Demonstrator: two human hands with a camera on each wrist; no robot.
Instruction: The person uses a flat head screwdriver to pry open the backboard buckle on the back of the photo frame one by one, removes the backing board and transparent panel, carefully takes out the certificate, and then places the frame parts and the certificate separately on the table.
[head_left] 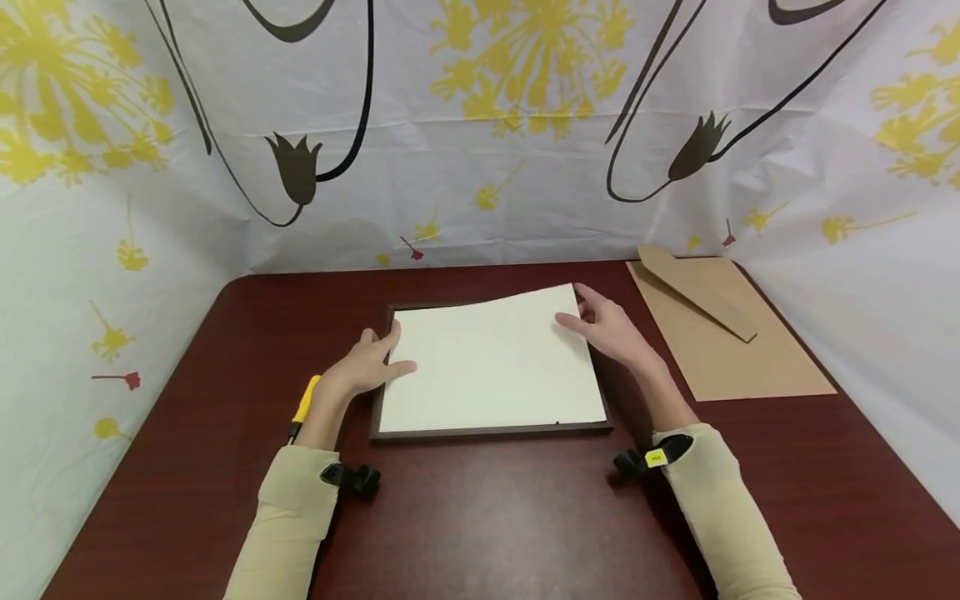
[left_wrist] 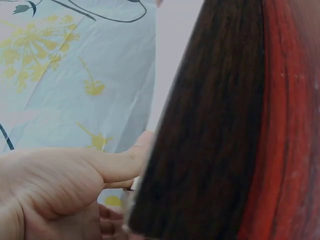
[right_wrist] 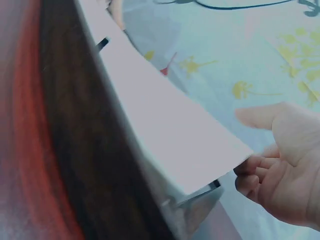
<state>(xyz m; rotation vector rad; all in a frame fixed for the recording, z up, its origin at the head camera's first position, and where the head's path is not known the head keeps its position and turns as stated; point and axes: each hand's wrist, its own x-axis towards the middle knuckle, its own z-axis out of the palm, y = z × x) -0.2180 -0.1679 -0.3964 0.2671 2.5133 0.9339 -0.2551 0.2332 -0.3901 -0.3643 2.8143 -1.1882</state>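
Note:
A white sheet (head_left: pixel 487 367) lies in a dark brown picture frame (head_left: pixel 491 433). Its far right corner is raised above the frame and the sheet bends there. My right hand (head_left: pixel 611 329) is at that corner; in the right wrist view its curled fingers (right_wrist: pixel 255 167) touch the sheet's edge while the thumb (right_wrist: pixel 257 116) stands apart. At the frame's left side rests my left hand (head_left: pixel 363 362), the thumb lying over the sheet's edge and the index finger extended to the far left corner. Some left fingers are partly hidden in the left wrist view.
A brown backing board (head_left: pixel 757 358) with a folding stand (head_left: pixel 697 292) lies on the right of the dark red table (head_left: pixel 480 517). Beside my left wrist is a yellow-handled tool (head_left: pixel 306 400), partly hidden. A patterned white curtain (head_left: pixel 480 167) surrounds the table.

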